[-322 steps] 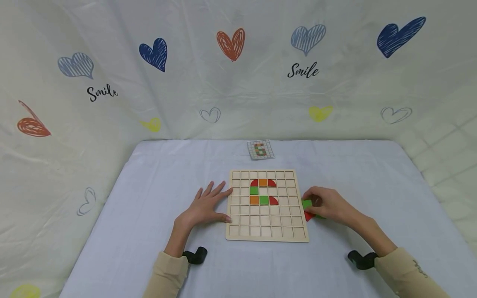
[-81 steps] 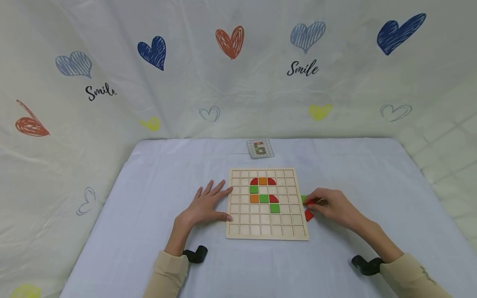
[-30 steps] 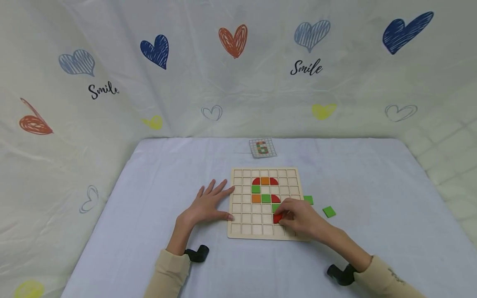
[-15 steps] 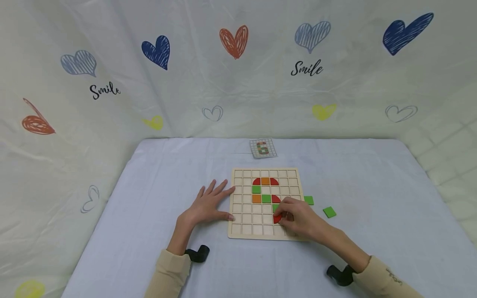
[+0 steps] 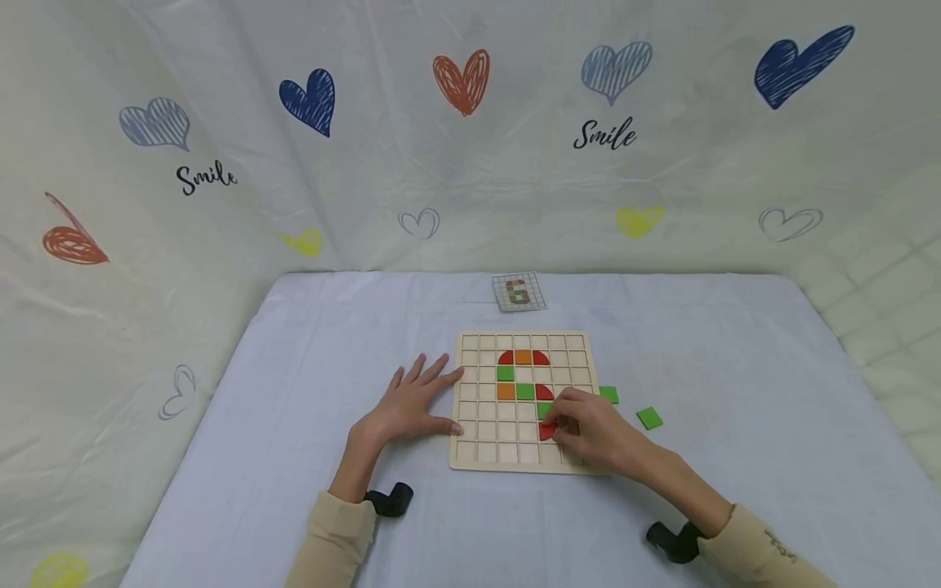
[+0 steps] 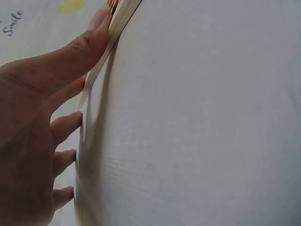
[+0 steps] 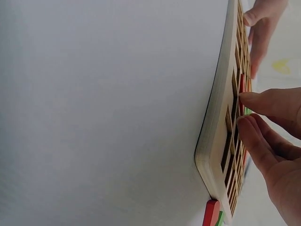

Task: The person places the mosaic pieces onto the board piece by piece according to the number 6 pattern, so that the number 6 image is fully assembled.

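Observation:
A square wooden grid board [image 5: 488, 452] lies flat on the table, with red, orange and green tiles in several cells. My left hand [image 5: 404, 408] has its fingers spread. Its thumb and index finger touch the board's left edge, as the left wrist view shows with the thumb [image 6: 89, 40]. Over the board's lower right part, my right hand [image 5: 599, 430] pinches a red quarter-circle tile [image 5: 546, 433] between thumb and fingertips. That tile lies at a cell just below a green square tile [image 5: 543, 407]. The right hand covers the cells to the right.
Two loose green square tiles [image 5: 650, 418] lie right of the board. The right wrist view shows another red tile [image 7: 211, 213] by the board's edge, hidden in the head view. A card [image 5: 519, 291] with a coloured grid pattern lies behind the board.
A green square has been added on the board below the red quarter-circle. My right hand has carried a red tile left from beside the board onto it. The left hand has stayed put.

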Tool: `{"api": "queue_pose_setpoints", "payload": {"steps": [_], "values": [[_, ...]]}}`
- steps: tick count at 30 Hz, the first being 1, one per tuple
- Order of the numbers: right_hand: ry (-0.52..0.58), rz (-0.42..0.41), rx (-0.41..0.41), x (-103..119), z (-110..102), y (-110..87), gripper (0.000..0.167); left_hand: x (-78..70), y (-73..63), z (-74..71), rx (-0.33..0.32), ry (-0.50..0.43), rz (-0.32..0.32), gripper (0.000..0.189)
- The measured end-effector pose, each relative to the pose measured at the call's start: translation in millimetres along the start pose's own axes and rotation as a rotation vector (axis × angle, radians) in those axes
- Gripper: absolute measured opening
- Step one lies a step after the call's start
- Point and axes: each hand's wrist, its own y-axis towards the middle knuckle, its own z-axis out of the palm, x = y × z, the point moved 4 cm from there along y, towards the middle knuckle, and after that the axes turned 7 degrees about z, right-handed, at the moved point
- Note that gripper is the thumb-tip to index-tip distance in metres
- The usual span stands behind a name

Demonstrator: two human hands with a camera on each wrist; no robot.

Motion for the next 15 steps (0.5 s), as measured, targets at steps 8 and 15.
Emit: {"api": "queue_pose_setpoints", "payload": {"steps": [8, 15], "values": [[0.004, -0.015, 0.001, -8, -7, 1.1, 0.019, 0.1, 0.4, -1.1, 0.001, 0.000, -0.006, 0.093], [0.017, -0.035, -0.058, -16, -23, -0.7, 0.021, 1.2, 0.6, 0.4, 0.004, -0.004, -0.004, 0.093]]}}
